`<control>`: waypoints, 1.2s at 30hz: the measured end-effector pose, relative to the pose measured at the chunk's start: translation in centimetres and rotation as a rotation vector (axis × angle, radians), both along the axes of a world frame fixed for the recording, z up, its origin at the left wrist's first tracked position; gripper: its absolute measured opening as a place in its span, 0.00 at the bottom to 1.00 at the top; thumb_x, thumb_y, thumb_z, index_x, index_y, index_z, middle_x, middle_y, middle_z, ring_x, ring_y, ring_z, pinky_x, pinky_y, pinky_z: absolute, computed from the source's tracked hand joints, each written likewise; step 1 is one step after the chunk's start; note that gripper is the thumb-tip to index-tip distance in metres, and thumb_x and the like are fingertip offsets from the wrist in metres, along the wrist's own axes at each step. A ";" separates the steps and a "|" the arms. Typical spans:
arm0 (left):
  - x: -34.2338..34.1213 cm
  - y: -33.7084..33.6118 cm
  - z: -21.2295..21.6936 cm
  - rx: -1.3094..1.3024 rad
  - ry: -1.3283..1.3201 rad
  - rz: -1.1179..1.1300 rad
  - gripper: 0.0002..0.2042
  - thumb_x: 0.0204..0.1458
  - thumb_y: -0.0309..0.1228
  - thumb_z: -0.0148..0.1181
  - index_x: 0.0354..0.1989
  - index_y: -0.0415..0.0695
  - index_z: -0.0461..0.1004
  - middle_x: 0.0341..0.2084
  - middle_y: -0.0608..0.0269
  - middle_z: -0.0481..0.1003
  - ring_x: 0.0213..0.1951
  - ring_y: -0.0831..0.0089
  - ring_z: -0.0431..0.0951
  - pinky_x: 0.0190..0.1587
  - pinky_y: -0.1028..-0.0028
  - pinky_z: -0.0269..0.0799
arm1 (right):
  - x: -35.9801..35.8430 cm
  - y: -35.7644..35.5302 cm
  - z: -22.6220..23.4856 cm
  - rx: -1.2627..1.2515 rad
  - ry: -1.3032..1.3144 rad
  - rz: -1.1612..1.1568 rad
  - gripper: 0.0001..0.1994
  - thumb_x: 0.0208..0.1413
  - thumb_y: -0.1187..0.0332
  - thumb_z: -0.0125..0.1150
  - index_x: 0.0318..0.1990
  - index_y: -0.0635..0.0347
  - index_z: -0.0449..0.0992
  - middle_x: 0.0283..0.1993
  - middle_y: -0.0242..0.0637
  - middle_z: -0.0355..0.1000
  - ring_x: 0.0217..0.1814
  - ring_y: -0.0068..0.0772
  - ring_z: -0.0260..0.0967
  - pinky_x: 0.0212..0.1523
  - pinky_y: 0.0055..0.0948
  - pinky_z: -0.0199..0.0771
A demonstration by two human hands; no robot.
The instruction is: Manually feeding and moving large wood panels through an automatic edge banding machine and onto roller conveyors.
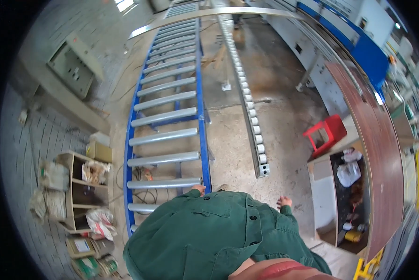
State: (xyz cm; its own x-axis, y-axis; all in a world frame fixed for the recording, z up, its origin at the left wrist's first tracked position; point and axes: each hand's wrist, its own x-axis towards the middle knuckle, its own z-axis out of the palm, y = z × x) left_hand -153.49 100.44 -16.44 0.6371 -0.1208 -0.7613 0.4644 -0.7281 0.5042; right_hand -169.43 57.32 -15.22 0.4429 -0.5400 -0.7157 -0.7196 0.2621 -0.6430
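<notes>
My green jacket fills the lower middle of the view. My left hand (199,189) shows just past the sleeve, at the near end of a blue-framed roller conveyor (170,100), beside its right rail; whether it touches the rail is unclear. My right hand (283,202) hangs free over the concrete floor with its fingers loosely apart and nothing in it. A narrow grey roller track (247,93) runs between the two hands and away from me.
A long dark brown board (382,154) lies on the right, above an open cabinet (324,196) with rags and small items. A red plastic stool (326,133) stands on the floor. A wooden shelf unit (79,191) with bags sits at the left.
</notes>
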 end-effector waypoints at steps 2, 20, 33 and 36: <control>-0.2 -0.1 0.3 -0.075 0.004 0.120 0.15 0.42 0.40 0.47 0.21 0.40 0.69 0.16 0.62 0.69 0.13 0.72 0.67 0.15 0.75 0.63 | 1.2 -0.3 1.0 -0.044 -0.053 0.002 0.12 0.43 0.63 0.48 0.32 0.60 0.67 0.24 0.36 0.67 0.22 0.31 0.66 0.16 0.29 0.64; -0.1 0.6 0.0 -0.041 -0.028 0.119 0.13 0.41 0.37 0.49 0.21 0.38 0.69 0.17 0.60 0.69 0.14 0.71 0.68 0.15 0.74 0.63 | 6.9 0.2 17.8 -0.312 -0.591 -0.091 0.08 0.46 0.65 0.48 0.30 0.58 0.69 0.23 0.27 0.65 0.21 0.17 0.61 0.20 0.16 0.59; -0.4 -0.1 1.6 -0.050 -0.024 0.333 0.13 0.39 0.39 0.46 0.19 0.40 0.67 0.13 0.59 0.67 0.11 0.71 0.69 0.12 0.73 0.62 | 7.5 -2.0 20.7 -0.328 -0.697 -0.027 0.08 0.47 0.65 0.48 0.30 0.59 0.68 0.23 0.27 0.65 0.21 0.16 0.60 0.20 0.14 0.59; -0.8 0.2 1.2 -0.074 -0.050 0.340 0.13 0.39 0.39 0.46 0.19 0.39 0.67 0.13 0.59 0.68 0.12 0.71 0.69 0.12 0.72 0.62 | 7.9 -1.9 20.5 -0.315 -0.713 -0.013 0.08 0.47 0.65 0.48 0.30 0.59 0.68 0.23 0.27 0.65 0.21 0.16 0.61 0.20 0.14 0.59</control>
State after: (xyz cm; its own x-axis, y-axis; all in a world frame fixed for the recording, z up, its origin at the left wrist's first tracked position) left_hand -154.26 100.61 -15.20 0.6863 0.0515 -0.7255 0.6478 -0.4968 0.5776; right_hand -161.55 55.44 5.28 0.7306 -0.6789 -0.0727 -0.1029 -0.0041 -0.9947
